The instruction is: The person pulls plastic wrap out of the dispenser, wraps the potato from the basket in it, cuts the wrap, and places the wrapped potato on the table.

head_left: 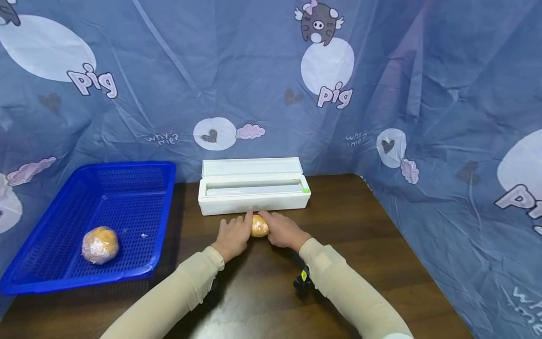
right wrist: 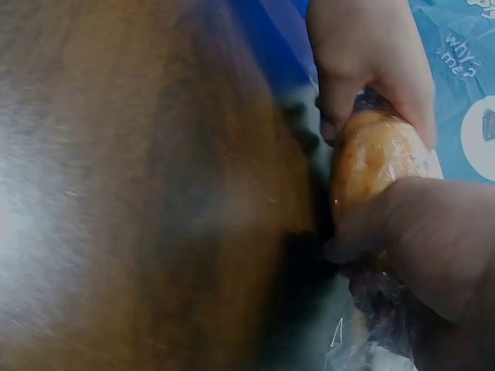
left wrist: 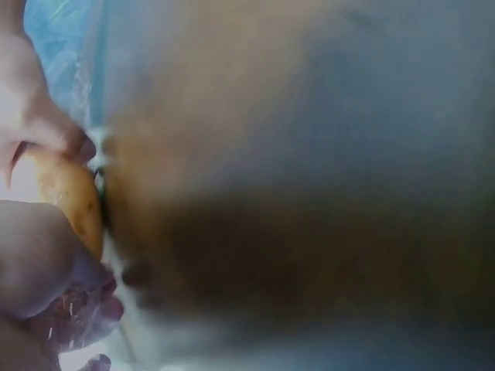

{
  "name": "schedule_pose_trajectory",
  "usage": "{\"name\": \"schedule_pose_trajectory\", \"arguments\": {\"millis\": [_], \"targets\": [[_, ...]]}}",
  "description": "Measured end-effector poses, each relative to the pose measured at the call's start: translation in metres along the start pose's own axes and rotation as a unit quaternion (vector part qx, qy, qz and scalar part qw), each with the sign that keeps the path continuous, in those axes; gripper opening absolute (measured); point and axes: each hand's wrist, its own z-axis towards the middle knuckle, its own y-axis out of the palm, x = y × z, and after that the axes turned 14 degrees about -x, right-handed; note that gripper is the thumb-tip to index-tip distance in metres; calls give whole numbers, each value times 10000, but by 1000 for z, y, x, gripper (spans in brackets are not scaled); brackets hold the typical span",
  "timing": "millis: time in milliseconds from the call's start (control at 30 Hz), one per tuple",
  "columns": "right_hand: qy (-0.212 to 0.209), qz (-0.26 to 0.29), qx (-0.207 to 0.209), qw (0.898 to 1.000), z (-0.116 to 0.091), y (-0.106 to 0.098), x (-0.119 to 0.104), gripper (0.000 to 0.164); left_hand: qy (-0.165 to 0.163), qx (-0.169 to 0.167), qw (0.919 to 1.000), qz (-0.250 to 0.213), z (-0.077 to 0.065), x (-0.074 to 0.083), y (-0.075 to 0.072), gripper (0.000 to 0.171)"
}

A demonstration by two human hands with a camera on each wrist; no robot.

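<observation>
Between my two hands is a yellow-brown potato (head_left: 260,226) covered in clear film. My left hand (head_left: 235,235) grips its left end and my right hand (head_left: 284,230) grips its right end. In the right wrist view the film shines over the potato (right wrist: 375,151), and loose film bunches below the right hand (right wrist: 433,239). Dark specks dot the potato (left wrist: 73,193) in the left wrist view, which is mostly blurred. Right behind the hands stands a long white cling film box (head_left: 254,203), lid up, with a roll inside.
At the left, a blue plastic basket (head_left: 166,207) holds another film-wrapped round yellowish item (head_left: 100,245). The brown wooden table (head_left: 360,263) lies under everything. A blue patterned cloth (head_left: 254,70) hangs behind the table and along its right side.
</observation>
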Motion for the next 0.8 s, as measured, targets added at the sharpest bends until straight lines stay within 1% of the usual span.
{"name": "schedule_pose_trajectory", "arguments": {"millis": [100,167,200,300,367,433,467,500,533,567,600,633,733,800], "targets": [[57,185,-320,9993,1,-8,-1,60,175,-302,9993,-135,-2,-8,-6,73],[73,374,-663,9971,1,-12,-2,53,260,-621,9973,-285,-5,-12,-10,75],[91,484,-883,9949,0,-13,-3,49,293,-835,9954,-377,-7,-13,-12,76],[38,821,-1536,9847,-6,-17,-4,38,379,-1471,9860,-693,-14,-13,-18,74],[-22,1086,-1915,9755,-10,-20,-2,31,467,-1889,9751,-1063,-18,-11,-22,72],[-138,1216,-2215,9674,-15,-25,1,20,586,-2263,9603,-1524,-22,-9,-28,69],[-199,1345,-2353,9624,-17,-27,3,17,637,-2443,9511,-1778,-23,-9,-31,62],[-247,1465,-2493,9569,-19,-29,5,18,678,-2643,9406,-2020,-25,-9,-34,53],[-301,1588,-2665,9502,-19,-32,7,20,713,-2854,9282,-2276,-27,-9,-37,42],[-348,1679,-2818,9440,-21,-34,8,24,741,-3050,9170,-2463,-29,-10,-40,32],[-383,1747,-2959,9383,-22,-37,9,27,756,-3229,9077,-2571,-30,-11,-43,26],[-393,1870,-3122,9306,-23,-41,10,30,772,-3404,8972,-2706,-32,-13,-45,24],[-431,2095,-3602,9080,-27,-49,11,36,798,-3896,8651,-3055,-36,-18,-51,31],[-403,2401,-3887,8886,-30,-54,15,34,845,-4139,8490,-3173,-38,-20,-55,34]]}}
